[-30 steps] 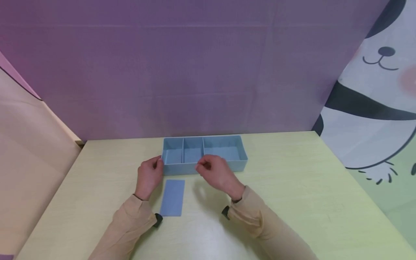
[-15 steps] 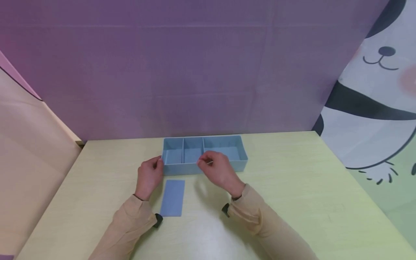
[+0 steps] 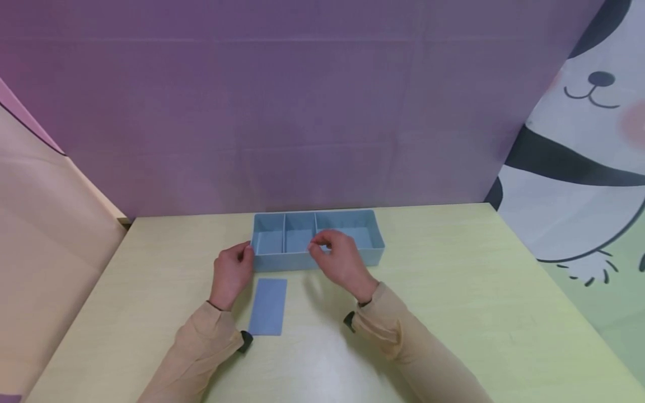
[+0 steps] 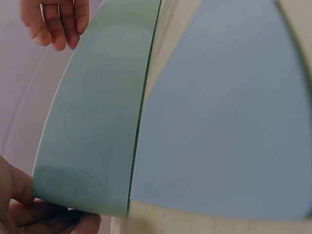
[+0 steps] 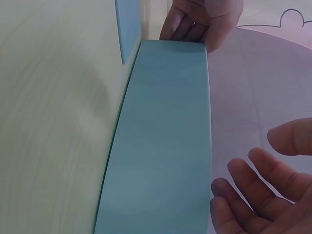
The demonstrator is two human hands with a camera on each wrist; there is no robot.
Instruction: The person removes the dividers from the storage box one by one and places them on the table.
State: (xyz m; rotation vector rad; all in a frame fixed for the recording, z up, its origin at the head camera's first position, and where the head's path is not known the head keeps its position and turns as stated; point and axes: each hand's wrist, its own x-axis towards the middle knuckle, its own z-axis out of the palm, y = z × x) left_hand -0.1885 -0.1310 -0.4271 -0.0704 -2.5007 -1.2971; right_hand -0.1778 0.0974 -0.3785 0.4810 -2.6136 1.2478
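Observation:
A light blue storage box (image 3: 282,262) with three compartments stands near the back of the table. My left hand (image 3: 233,274) grips its left end, thumb at the near corner; the left wrist view shows the fingers (image 4: 46,217) bent along that end wall. My right hand (image 3: 341,262) hovers over the front rim by the middle divider. In the right wrist view its thumb (image 5: 292,138) and loosely bent fingers stand apart with nothing between them. A flat blue rectangular piece (image 3: 268,307) lies on the table in front of the box's left end.
The pale wood-look table (image 3: 453,313) ends at a purple cloth backdrop (image 3: 322,112) right behind the box. A beige cloth (image 3: 45,224) hangs at the left and a panda-print cloth (image 3: 579,212) at the right.
My right hand has risen slightly and moved a little away from me over the front rim, its thumb and fingers parting more. The left hand, box and flat piece stay put.

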